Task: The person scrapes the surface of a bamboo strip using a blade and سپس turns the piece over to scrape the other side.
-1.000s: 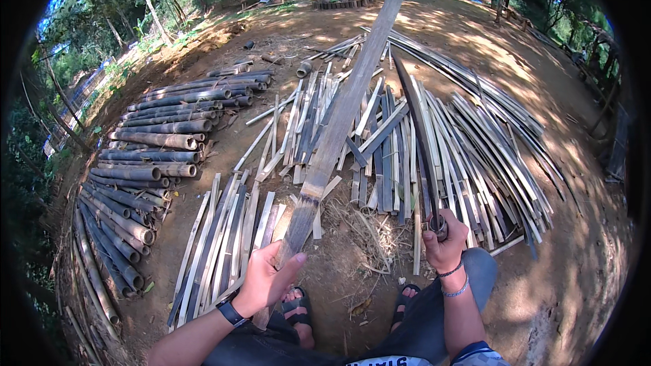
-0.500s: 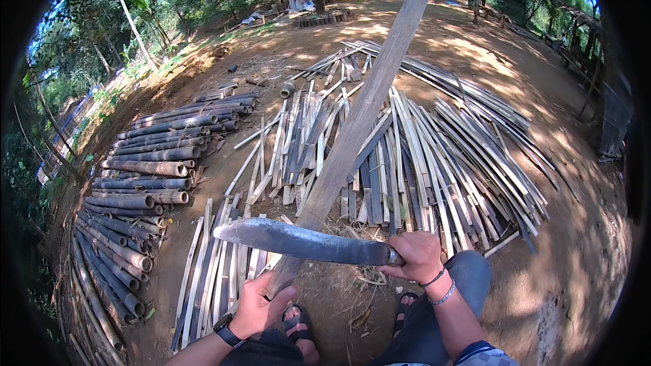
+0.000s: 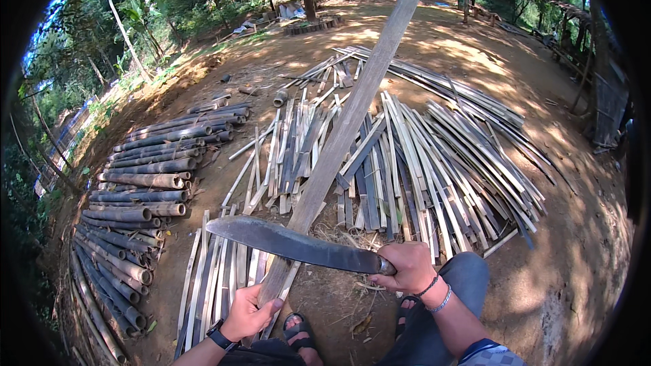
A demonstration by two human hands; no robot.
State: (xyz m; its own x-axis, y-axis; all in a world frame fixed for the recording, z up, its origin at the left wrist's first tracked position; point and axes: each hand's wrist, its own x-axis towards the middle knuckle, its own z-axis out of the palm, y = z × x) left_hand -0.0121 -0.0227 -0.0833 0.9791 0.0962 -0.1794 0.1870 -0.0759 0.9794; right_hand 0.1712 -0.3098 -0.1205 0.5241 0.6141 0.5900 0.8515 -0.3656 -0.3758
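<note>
A long grey-brown bamboo slat slants from my lower left up and away past the far top of the view. Its near end is held by my left hand, with the thumb along the side and the other fingers partly hidden. My right hand is wrapped round the handle of a machete. The wide, dark curved blade lies across the slat just above my left hand, its tip pointing left. Whether the edge touches the slat, I cannot tell.
Split bamboo strips lie in a wide fan ahead, and more strips lie by my left side. Whole bamboo poles are stacked farther left. My sandalled feet stand on bare earth. Trees line the back.
The machete has shifted a little left, and its handle end has dropped, so the blade tilts more. My left hand has moved slightly down and left with the slat's near end.
</note>
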